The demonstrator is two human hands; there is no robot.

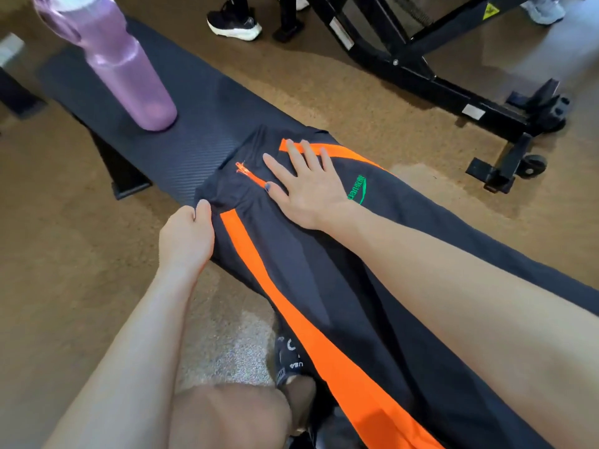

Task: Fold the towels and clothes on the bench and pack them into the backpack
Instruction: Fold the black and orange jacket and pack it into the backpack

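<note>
The purple bottle [123, 63] loses its top past the upper edge. The dark trousers [340, 286] run off the lower edge, hiding the bench [194, 124] beneath them.

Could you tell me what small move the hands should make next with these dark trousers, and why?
Probably fold the waist end over toward the legs. The left hand already pinches the waistband edge of the trousers, the right hand presses them flat on the bench, and they lie unfolded.

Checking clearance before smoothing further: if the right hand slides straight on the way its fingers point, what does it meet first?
The right hand would cross the trousers' waist edge onto bare bench; the purple bottle likely sits left of that line.
</note>
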